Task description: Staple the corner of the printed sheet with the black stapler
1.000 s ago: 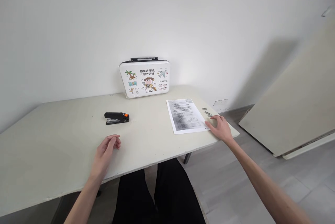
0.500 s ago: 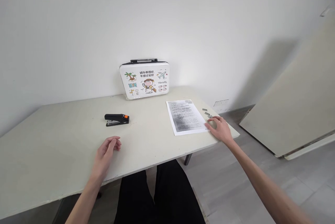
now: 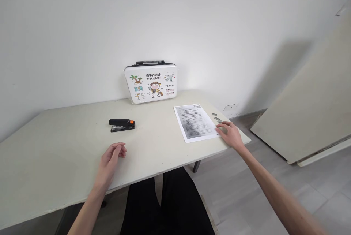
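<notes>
One left hand [image 3: 113, 154] is resting on the tabletop [image 3: 63, 147], released, fingers loosely bent; nothing is showing in it. Its position is suggesting idle support near the front edge. One black stapler [image 3: 122, 125] with an orange patch is lying just beyond, touching neither hand. One printed travel case [image 3: 151, 85] is standing upright at the rear, probably using the wall [image 3: 90, 26] as its backing. One printed sheet [image 3: 193, 123] is lying flat towards the right end; whether a second is hiding beneath, cannot tell. Three grey metal strips [image 3: 216, 118] are lying loose beside it, the nearest partly covered by fingers. One right hand [image 3: 230, 134] is arching over the sheet's near right corner, unclenched, thumb apart from forefinger, apparently steadying the paper; contact with the nearest strip is not showing clearly.
</notes>
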The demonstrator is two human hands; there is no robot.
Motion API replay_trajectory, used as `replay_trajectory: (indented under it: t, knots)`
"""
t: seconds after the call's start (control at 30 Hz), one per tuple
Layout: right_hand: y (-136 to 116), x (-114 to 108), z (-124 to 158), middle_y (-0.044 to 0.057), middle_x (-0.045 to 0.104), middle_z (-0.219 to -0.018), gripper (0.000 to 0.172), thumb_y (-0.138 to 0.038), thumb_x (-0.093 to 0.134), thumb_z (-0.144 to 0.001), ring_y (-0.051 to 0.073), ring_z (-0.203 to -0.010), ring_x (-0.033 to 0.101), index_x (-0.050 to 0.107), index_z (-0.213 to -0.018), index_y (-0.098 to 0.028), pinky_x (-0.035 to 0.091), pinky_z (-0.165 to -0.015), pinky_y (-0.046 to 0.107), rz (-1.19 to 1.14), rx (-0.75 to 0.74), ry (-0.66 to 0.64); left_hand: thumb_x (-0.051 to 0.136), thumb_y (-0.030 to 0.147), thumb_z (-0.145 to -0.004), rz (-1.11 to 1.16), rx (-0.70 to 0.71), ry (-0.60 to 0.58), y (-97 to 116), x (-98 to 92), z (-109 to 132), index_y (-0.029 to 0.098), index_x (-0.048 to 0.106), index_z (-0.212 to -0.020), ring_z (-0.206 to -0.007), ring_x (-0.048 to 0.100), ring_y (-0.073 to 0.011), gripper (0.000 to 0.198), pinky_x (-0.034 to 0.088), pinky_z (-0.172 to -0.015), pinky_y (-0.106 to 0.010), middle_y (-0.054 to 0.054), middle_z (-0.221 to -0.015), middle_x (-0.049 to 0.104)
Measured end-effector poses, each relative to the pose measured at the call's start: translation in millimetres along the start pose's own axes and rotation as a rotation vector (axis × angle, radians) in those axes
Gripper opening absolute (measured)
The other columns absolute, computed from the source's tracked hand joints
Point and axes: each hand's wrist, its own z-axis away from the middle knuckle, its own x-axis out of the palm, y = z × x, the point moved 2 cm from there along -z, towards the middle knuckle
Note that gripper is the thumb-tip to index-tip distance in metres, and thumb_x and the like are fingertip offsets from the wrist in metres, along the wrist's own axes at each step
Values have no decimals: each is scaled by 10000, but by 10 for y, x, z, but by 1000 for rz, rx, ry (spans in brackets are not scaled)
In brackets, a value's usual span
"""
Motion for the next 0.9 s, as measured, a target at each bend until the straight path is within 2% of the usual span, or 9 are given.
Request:
replay_trajectory:
  t: [0.43,0.9]
  knots:
    - [12,3,-9,108,653,-1275,346,-518,571,-950,297,-1179,632,775,-1071,-267,479,-1036,444,11,-17,0,617,606,-918,-20,0,3,48,5,12,229,681,-978,-801,594,-203,387,524,-797,-341,-24,-862,645]
    - [37,33,5,101,652,-1287,357,-490,566,-949,291,-1161,636,786,-1143,-286,491,-1026,452,37,-18,6,621,578,-936,11,2,-8,-30,-9,-3,229,676,-1004,-817,589,-198,360,512,-810,-328,-20,-881,640]
